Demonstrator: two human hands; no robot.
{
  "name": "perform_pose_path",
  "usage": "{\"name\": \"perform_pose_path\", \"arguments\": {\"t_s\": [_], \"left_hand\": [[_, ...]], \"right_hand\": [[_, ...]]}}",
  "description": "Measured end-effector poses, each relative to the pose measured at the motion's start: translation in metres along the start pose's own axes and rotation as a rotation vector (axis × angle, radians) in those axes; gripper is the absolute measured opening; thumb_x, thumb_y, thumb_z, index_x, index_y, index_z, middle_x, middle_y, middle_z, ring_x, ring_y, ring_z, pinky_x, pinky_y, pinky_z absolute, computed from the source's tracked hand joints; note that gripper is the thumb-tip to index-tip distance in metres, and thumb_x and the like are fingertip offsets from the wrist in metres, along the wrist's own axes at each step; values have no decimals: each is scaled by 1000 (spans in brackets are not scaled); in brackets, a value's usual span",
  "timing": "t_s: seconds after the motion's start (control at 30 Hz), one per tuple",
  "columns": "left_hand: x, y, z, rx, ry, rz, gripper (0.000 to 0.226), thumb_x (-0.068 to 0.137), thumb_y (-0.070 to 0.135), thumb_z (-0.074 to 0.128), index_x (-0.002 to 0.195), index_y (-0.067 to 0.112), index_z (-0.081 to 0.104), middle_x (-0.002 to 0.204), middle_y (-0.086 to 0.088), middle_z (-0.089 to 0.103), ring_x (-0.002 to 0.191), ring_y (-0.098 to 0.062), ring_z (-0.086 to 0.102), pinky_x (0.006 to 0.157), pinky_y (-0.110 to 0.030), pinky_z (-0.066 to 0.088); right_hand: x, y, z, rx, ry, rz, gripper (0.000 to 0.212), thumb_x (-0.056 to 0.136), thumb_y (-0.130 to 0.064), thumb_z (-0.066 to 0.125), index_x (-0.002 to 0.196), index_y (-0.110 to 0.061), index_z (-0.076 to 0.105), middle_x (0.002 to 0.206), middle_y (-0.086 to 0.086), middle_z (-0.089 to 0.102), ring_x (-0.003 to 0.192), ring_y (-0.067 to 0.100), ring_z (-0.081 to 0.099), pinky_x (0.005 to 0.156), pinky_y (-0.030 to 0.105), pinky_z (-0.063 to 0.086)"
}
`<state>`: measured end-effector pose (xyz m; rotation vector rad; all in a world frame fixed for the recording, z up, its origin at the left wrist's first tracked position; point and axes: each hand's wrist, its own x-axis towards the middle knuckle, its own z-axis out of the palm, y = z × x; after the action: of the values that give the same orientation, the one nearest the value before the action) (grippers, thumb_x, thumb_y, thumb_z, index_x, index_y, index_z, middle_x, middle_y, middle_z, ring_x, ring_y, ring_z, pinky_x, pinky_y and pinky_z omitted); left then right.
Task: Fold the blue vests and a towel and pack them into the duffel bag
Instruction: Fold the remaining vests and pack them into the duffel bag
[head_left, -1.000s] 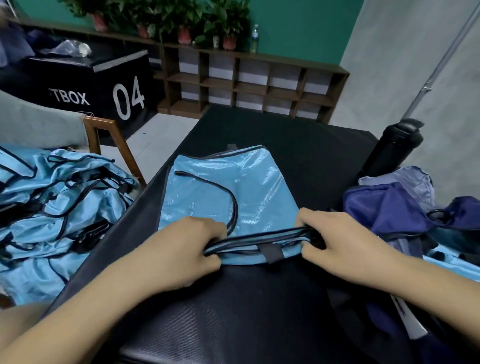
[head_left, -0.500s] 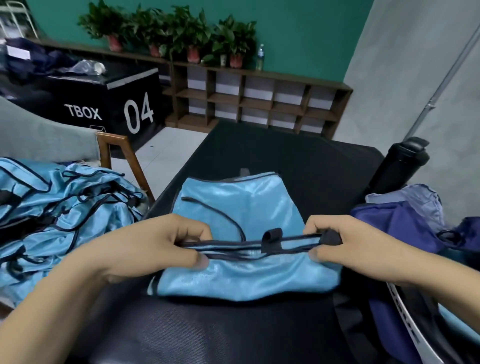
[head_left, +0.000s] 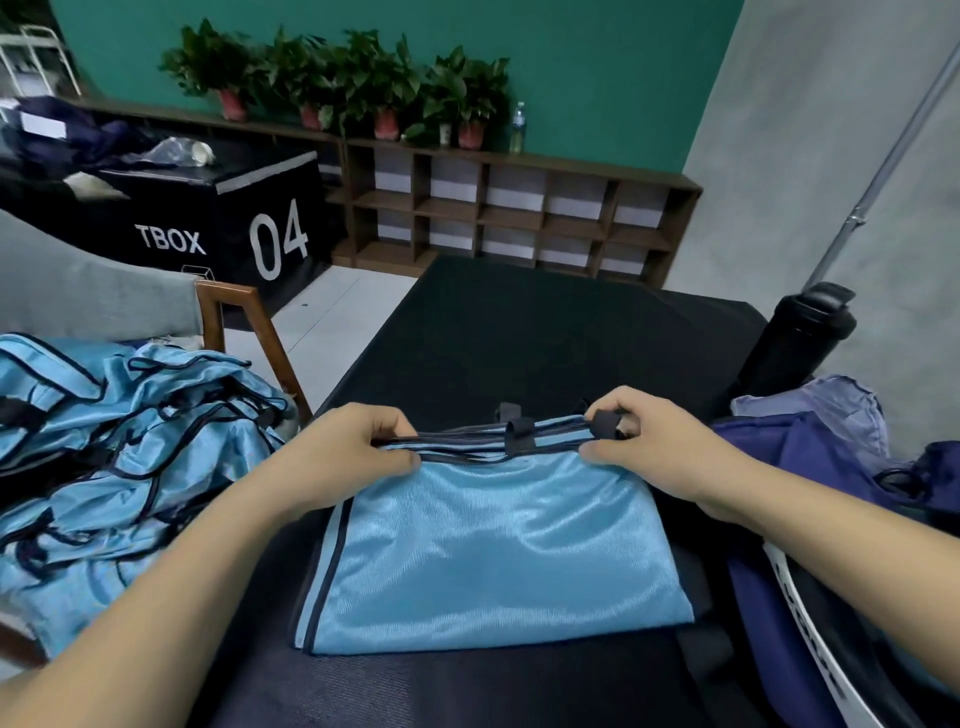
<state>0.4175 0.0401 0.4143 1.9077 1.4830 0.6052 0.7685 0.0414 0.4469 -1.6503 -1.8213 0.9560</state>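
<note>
A shiny light-blue vest (head_left: 493, 551) with dark trim lies folded over on the black table (head_left: 545, 332) in front of me. My left hand (head_left: 337, 462) pinches the left end of its bunched dark-edged far edge. At the right end of that edge my right hand (head_left: 654, 447) pinches the trim and a black tab. A heap of more blue vests (head_left: 114, 441) lies on the chair at my left. The dark purple-blue duffel bag (head_left: 810, 545) sits open at my right.
A grey chair with a wooden arm (head_left: 244, 332) holds the vest heap. A black bottle (head_left: 800, 338) stands behind the duffel. Pale lilac cloth (head_left: 831, 410) lies on the bag. A black TBOX crate (head_left: 218, 228) and a wooden shelf (head_left: 509, 208) with plants stand further back.
Both hands carried the near edge of the vest up and away from me, laying it over the far part. The vest is now folded in half.
</note>
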Motion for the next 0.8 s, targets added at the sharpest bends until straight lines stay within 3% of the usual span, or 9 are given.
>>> {"name": "perform_pose_path", "arguments": {"t_s": [0.07, 0.2, 0.4, 0.53, 0.6, 0.7, 0.8], "left_hand": [[6, -5, 1, 46, 45, 8, 7, 94, 30, 77, 89, 28, 73, 83, 11, 76, 76, -23, 71, 80, -47, 60], [14, -14, 6, 114, 138, 55, 11, 96, 30, 78, 88, 31, 69, 86, 17, 75, 77, -6, 70, 76, -37, 61], [20, -24, 15, 149, 253, 86, 15, 94, 35, 79, 92, 36, 64, 87, 19, 74, 80, -1, 68, 71, -25, 55], [24, -28, 16, 200, 349, 69, 16, 95, 37, 78, 97, 34, 63, 88, 18, 71, 78, -4, 66, 74, -34, 57], [25, -31, 17, 242, 403, 66, 16, 95, 36, 78, 101, 31, 64, 92, 16, 67, 81, -6, 64, 77, -37, 59], [23, -29, 19, 341, 518, 111, 18, 95, 31, 77, 108, 28, 66, 99, 12, 58, 88, -11, 59, 81, -36, 57], [14, -12, 26, 370, 532, 234, 13, 96, 28, 73, 105, 29, 64, 104, 12, 54, 96, -14, 57, 85, -36, 54]], "right_hand": [[10, 1, 3, -39, 48, -16, 38, 73, -39, 96, 100, -38, 68, 94, 7, 74, 73, 13, 66, 77, 37, 53], [23, 3, 6, -86, 63, -6, 58, 69, -30, 101, 113, -40, 65, 100, -4, 69, 70, 11, 61, 74, 30, 53], [32, 16, 4, -245, 184, -30, 18, 93, -30, 80, 100, -31, 64, 79, -7, 63, 69, 10, 54, 66, 28, 44], [32, 15, 2, -407, 228, -36, 26, 96, -30, 74, 114, -27, 56, 93, -8, 65, 85, 15, 64, 75, 34, 52], [27, 11, 5, -590, 295, -126, 36, 95, -27, 72, 124, -28, 51, 110, -8, 54, 97, 18, 59, 82, 40, 52], [12, -3, 15, -793, 370, -373, 34, 92, -20, 68, 122, -24, 51, 114, -4, 45, 99, 22, 50, 86, 42, 48], [-7, -15, 36, -866, 232, -510, 23, 93, -24, 64, 112, -26, 51, 110, -6, 43, 95, 21, 48, 85, 42, 47]]}}
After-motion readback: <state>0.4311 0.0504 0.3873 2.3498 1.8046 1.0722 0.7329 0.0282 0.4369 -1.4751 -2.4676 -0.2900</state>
